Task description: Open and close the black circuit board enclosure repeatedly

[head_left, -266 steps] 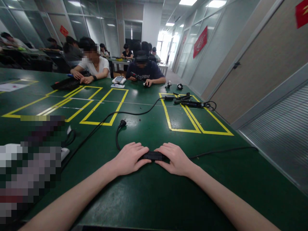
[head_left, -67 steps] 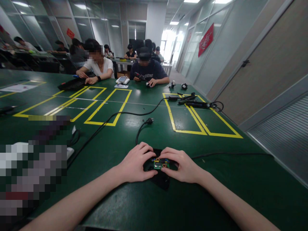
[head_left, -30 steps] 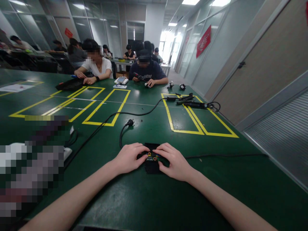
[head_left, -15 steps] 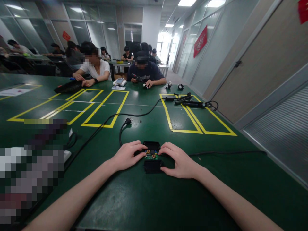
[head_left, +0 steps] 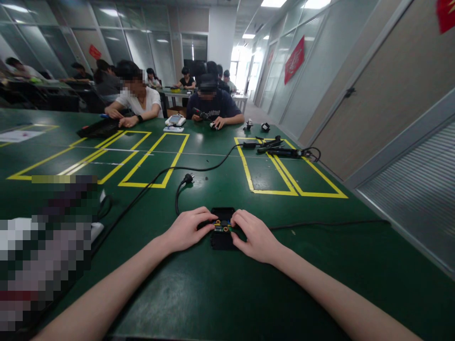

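Your left hand (head_left: pixel 190 229) had its thumb and fingers drawn nearly together, pinching the left end of the circuit board (head_left: pixel 222 226). Your right hand (head_left: pixel 258 237) curled the same way at the opposite end, thumb and fingertips closed around the board's edge. The board sat straight ahead of you at twelve o'clock, between two dark casing halves: the near casing half (head_left: pixel 223 241) at its six o'clock and the far casing half (head_left: pixel 222 211) at its twelve.

Taking the board as the clock's centre, a black cord (head_left: pixel 330 223) ran out towards three o'clock, past your right hand. At nine, a pixelated patch hid whatever lay there. The two-pin plug (head_left: pixel 187 179) rested at eleven, its short lead curving back towards your left hand. Beyond it, a long cable (head_left: pixel 199 169) snaked over the green table (head_left: pixel 170 293) — its far end reached a small black box (head_left: pixel 249 145) near one o'clock. Just beside that box lay a heap of dark tools (head_left: pixel 280 148), over yellow tape outlines.

Farther off, two small devices stood between twelve and one. Across the table sat a person in a dark shirt (head_left: pixel 216 104) at twelve — and another in a white top (head_left: pixel 140 102) at eleven, hands at a black tray (head_left: pixel 99 128).
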Motion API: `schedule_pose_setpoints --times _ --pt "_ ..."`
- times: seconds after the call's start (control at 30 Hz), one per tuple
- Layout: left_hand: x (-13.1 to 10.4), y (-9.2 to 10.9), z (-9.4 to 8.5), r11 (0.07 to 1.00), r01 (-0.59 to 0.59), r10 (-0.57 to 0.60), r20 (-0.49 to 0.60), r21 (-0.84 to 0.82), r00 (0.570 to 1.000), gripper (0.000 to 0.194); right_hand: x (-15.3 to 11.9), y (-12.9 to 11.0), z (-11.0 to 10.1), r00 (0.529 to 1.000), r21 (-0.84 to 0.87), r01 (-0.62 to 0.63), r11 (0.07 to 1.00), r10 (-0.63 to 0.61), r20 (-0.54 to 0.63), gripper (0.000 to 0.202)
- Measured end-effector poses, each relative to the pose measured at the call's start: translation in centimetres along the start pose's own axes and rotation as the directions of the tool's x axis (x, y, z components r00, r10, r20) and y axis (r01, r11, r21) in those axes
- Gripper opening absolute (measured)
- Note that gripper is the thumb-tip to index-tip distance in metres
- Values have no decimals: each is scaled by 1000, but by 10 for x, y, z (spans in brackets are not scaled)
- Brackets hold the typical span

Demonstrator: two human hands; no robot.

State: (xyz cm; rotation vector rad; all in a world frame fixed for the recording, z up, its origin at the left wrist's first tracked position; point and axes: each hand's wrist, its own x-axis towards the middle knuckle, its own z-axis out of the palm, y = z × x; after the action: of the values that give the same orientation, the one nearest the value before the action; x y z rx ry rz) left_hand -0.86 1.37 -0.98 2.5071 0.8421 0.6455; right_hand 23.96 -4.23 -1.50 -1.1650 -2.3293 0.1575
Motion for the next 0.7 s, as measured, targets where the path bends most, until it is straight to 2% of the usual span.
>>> schedule_pose_setpoints --times 0.13,0.2,0.27,0.37,0.43,0.57,0.7 --pt "1 -2 1 999 -15 14 -17 -33 1000 22 -1 7 -7 999 46 -52 998 51 17 6" --pt "1 -3 2 1000 -13 12 -35 -27 999 21 -2 13 -13 997 41 -66 997 64 42 9" --pt "1 -3 2 1000 -15 14 -58 -20 998 20 -4 19 -19 996 14 -47 999 45 81 11" --pt "1 -2 2 999 -29 27 -91 -16 995 20 -6 26 -24 991 -25 -11 1000 14 134 3" --pt "0 1 0 999 -33 30 -115 -18 993 20 -7 28 -26 990 -17 -7 1000 9 142 7" --pt "0 9 -5 998 -44 34 -181 -52 983 18 -7 27 -31 999 51 8 999 -10 43 13" --pt "-3 17 -10 986 -118 92 -208 -117 974 16 -9 23 -35 997 77 79 994 -77 -26 12"
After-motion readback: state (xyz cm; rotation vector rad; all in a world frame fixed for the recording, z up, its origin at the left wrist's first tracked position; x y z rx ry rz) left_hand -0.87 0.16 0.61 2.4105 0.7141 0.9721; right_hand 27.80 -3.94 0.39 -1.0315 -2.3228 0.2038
